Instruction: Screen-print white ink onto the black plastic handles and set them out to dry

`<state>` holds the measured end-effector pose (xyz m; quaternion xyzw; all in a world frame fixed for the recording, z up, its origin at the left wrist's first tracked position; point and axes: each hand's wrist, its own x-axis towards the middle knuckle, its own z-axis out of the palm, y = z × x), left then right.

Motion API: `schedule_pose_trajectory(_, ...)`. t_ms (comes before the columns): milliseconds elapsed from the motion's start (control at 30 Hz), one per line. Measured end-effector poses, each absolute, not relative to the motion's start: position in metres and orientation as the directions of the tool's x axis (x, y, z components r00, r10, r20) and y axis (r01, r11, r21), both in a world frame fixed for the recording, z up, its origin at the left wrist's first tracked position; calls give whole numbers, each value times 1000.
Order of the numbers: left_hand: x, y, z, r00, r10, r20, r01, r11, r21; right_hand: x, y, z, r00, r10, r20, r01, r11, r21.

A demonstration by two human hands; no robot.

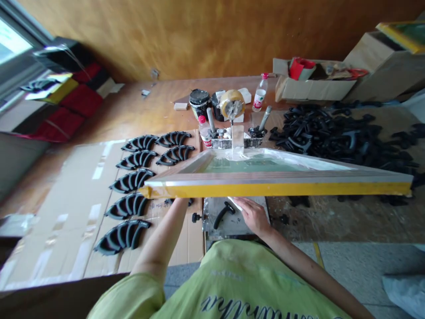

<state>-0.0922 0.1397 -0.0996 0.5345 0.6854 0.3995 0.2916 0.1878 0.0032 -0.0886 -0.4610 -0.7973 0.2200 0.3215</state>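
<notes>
A screen-printing frame (279,189) with a yellow-taped front edge spans the middle, tilted up over a metal base plate (212,226). On that plate lies a black curved handle-like part (222,215). Just right of it is my right hand (255,216), its fingers closed together over a small white piece (235,203) that I see only in part. My left hand (181,204) reaches under the left end of the frame; just the wrist shows, and the fingers are hidden near some black parts (171,201).
Fanned rows of black curved parts (122,237) lie on cardboard at left. A heap of black parts (308,133) covers the right side. Behind the clamp (237,139) stand paint tubs (199,102), plastic bottles (260,94) and an open carton (314,88).
</notes>
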Motion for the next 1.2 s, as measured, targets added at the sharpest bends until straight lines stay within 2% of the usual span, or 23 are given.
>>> schedule_pose_trajectory(67, -78, 65, -96, -269, 963, 10, 537, 141, 832, 175, 5, -92, -504, 788, 353, 534, 606, -590)
schedule_pose_trajectory(200, -32, -42, -97, -61, 997, -48, 776, 78, 626, 160, 3, -110, -644, 719, 263, 506, 657, -559)
schedule_pose_trajectory(300, -4, -67, -100, -37, 999, -22, 891, 43, 452, 167, -7, -121, -661, 724, 198, 502, 622, -601)
schedule_pose_trajectory(400, 5, -67, -106, -53, 999, -3, 930, 51, 363, 186, -20, -124, -666, 725, 177, 487, 602, -633)
schedule_pose_trajectory(700, 5, -69, -114, -51, 999, 10, 938, 44, 344, 186, -11, -111, -700, 702, 130, 496, 609, -619)
schedule_pose_trajectory(867, 9, -68, -110, -74, 997, 2, 946, 70, 315, 221, -22, -92, -747, 661, 77, 398, 536, -744)
schedule_pose_trajectory(933, 9, -68, -110, -78, 997, 11, 947, 71, 313, 249, -23, -85, -680, 733, 22, 400, 397, -826)
schedule_pose_trajectory(1033, 11, -70, -111, -106, 994, 36, 944, 89, 317, 295, 1, -86, -347, 925, -152, 380, -9, -925)
schedule_pose_trajectory(1100, 12, -71, -112, -124, 991, 52, 941, 101, 323, 323, 36, -93, -78, 959, -273, 208, -252, -945)
schedule_pose_trajectory(1133, 13, -71, -113, -132, 990, 58, 939, 106, 328, 335, 57, -97, 27, 951, -308, 101, -309, -946)
schedule_pose_trajectory(1200, 13, -70, -114, -144, 988, 63, 931, 114, 348, 351, 107, -104, 165, 932, -322, -48, -318, -947)
